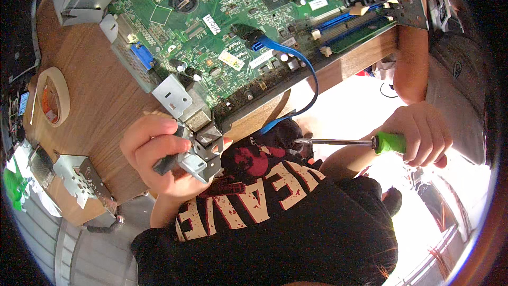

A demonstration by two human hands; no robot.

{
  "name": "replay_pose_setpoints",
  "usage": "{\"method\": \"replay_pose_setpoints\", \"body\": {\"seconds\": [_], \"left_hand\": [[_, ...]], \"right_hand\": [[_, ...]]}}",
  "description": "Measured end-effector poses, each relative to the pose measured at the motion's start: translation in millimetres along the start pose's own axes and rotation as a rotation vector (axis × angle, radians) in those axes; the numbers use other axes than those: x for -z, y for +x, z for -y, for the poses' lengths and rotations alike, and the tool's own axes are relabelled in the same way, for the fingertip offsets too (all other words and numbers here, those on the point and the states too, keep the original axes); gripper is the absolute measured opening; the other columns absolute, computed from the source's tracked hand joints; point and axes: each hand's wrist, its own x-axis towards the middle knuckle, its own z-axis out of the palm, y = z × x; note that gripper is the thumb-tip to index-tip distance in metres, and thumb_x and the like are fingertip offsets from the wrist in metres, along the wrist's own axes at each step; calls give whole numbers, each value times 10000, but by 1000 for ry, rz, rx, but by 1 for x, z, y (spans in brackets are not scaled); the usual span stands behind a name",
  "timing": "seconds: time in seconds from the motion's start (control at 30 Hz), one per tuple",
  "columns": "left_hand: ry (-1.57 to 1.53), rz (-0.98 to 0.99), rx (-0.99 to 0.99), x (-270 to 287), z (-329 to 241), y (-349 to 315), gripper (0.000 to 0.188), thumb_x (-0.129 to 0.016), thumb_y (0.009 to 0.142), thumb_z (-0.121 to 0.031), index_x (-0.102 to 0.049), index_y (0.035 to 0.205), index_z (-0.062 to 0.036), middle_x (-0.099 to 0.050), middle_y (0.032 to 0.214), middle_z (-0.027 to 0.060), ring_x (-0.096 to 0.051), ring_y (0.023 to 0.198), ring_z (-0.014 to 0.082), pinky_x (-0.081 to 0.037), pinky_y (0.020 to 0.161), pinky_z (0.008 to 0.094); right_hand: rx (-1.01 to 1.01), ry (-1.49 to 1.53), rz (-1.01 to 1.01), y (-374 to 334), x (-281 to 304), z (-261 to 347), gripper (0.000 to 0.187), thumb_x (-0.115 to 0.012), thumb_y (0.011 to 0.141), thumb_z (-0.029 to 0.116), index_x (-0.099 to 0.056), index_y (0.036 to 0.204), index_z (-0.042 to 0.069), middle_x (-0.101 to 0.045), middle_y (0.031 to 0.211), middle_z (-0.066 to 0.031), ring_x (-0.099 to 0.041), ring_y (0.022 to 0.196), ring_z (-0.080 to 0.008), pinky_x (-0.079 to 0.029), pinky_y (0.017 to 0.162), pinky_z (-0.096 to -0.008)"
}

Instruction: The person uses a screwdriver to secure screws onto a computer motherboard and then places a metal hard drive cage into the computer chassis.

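Observation:
My left hand (159, 153) is closed around a small grey metal bracket (203, 161) with a dark part on it. The bracket is at the near left corner of a green motherboard (211, 82); whether it is attached there I cannot tell. Off to the right, my right hand (426, 135) grips a screwdriver (389, 143) by its green handle. Its metal shaft points left, and the tip is apart from the board. A blue flat cable (312, 74) runs from a connector on the board and hangs past the table edge.
The board lies on a wooden table (87, 106), with a roll of tape (66, 95) to the left. A cut metal plate (74, 180) is at the lower left. Another person's arm (413, 63) and grey clothing are close at the right.

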Motion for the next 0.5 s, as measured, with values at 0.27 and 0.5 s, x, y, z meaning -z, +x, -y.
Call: {"method": "replay_pose_setpoints", "body": {"seconds": [0.27,0.5], "left_hand": [[128,33,196,32,-1,-7,499,-856,562,-201,-488,877,-85,-481,983,107,-490,901,235,-406,781,336],[-13,244,354,104,12,0,560,-742,633,-77,-526,1149,-85,-480,1172,127,-484,1080,315,-418,894,373]], "right_hand": [[56,-88,-50,-17,-9,-7,345,-641,733,24,-439,478,140,-477,404,5,-432,315,-85,-350,341,-209],[-14,40,-119,-25,-1,-22,327,-645,720,68,-439,494,184,-490,394,50,-452,306,-42,-380,317,-180]]}}
